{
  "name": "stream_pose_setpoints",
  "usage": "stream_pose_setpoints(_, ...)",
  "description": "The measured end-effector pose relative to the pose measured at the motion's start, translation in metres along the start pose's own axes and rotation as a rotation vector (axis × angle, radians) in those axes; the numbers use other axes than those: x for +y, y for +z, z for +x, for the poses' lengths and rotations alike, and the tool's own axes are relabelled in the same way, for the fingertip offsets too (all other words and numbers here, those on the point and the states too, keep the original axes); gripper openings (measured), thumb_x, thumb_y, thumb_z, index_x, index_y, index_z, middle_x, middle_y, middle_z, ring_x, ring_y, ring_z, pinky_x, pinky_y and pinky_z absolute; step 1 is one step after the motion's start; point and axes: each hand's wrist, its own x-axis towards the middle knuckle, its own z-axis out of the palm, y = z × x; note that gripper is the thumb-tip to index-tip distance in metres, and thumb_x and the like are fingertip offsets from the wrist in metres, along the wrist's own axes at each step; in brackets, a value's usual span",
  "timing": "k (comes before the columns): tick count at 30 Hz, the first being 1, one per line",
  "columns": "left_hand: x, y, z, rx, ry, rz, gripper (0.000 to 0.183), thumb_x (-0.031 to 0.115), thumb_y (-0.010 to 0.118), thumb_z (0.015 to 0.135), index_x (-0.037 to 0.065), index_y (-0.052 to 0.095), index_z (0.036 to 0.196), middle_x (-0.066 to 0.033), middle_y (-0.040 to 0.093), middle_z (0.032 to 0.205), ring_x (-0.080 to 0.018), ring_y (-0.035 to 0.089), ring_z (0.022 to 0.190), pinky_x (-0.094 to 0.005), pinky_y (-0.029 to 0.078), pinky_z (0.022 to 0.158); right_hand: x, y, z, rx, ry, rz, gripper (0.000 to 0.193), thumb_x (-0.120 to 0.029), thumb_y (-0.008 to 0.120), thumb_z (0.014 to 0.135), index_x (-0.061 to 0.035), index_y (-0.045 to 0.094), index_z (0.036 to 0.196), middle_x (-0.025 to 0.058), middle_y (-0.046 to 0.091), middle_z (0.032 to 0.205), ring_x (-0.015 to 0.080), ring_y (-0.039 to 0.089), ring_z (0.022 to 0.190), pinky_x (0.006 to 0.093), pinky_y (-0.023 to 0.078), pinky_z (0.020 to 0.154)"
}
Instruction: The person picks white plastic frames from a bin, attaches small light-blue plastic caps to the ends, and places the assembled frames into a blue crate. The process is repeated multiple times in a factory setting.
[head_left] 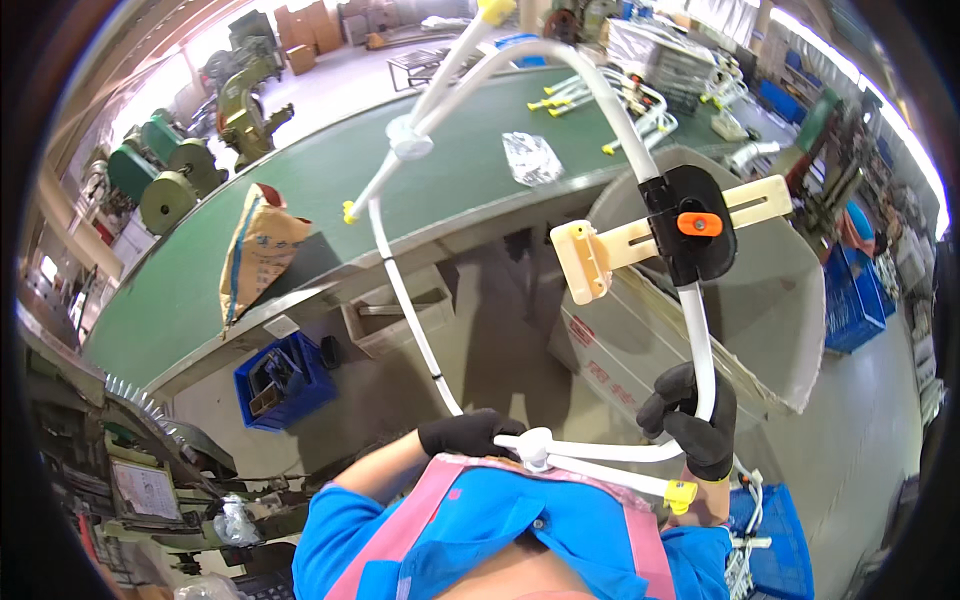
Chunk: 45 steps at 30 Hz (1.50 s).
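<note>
A white tubular frame (620, 108) stands up in front of my chest, with round white joints and yellow end caps. My left hand (468, 433), in a black glove, is closed on its lower tube beside a joint (535, 449). The gloved right hand (695, 422) wraps the tube at the lower right bend, below a black bracket (715, 258). On that bracket sits an orange knob (699, 224), and a cream slotted plastic bar (757, 203) passes through it. The bar's wide end plate (580, 262) points left. My left fingertips are partly hidden.
Beyond the frame runs a green conveyor table (400, 220) carrying a brown sack (262, 250), a clear plastic bag (532, 158) and more white tube parts (655, 122). A large carton (770, 310) stands at right. Blue crates (290, 385) sit below the table and beside me. Machines flank the left.
</note>
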Motion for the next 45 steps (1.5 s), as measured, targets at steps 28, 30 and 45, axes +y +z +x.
stream_pose_setpoints(28, 0.081, -0.122, 0.486, -0.259, 0.468, 1.027, 0.037, 0.013, 0.066, 0.074, 0.017, 0.066, 0.111, -0.0152, 0.066, 0.087, -0.0348, 0.063, 0.081, -0.042, 0.05, 0.07, 0.064, -0.21, -0.143, 1.798, 0.216, -0.684, 0.037, -0.027, 0.039, 0.101, 0.0003, 0.054, 0.122, 0.0126, 0.064, 0.109, 0.018, 0.062, 0.083, 0.0272, 0.049, 0.072)
stream_pose_setpoints(30, 0.063, -0.127, 0.527, -0.301, 0.512, 0.965, 0.042, 0.013, 0.066, 0.075, 0.018, 0.064, 0.116, -0.0164, 0.066, 0.089, -0.0357, 0.062, 0.084, -0.0428, 0.05, 0.072, 0.068, -0.208, -0.13, 1.832, 0.252, -0.76, 0.037, -0.027, 0.039, 0.101, -0.0001, 0.054, 0.121, 0.0122, 0.063, 0.11, 0.0174, 0.061, 0.081, 0.0271, 0.048, 0.071)
stream_pose_setpoints(45, -0.188, -0.069, 0.631, -0.828, -0.219, 0.433, 0.051, 0.023, 0.068, 0.069, 0.011, 0.06, 0.118, -0.0211, 0.064, 0.106, -0.0364, 0.06, 0.1, -0.0434, 0.047, 0.086, 0.079, -0.177, -0.077, 2.123, 0.494, -0.55, 0.033, -0.022, 0.049, 0.097, 0.0002, 0.057, 0.12, 0.0129, 0.065, 0.108, 0.0202, 0.067, 0.086, 0.0284, 0.052, 0.071)
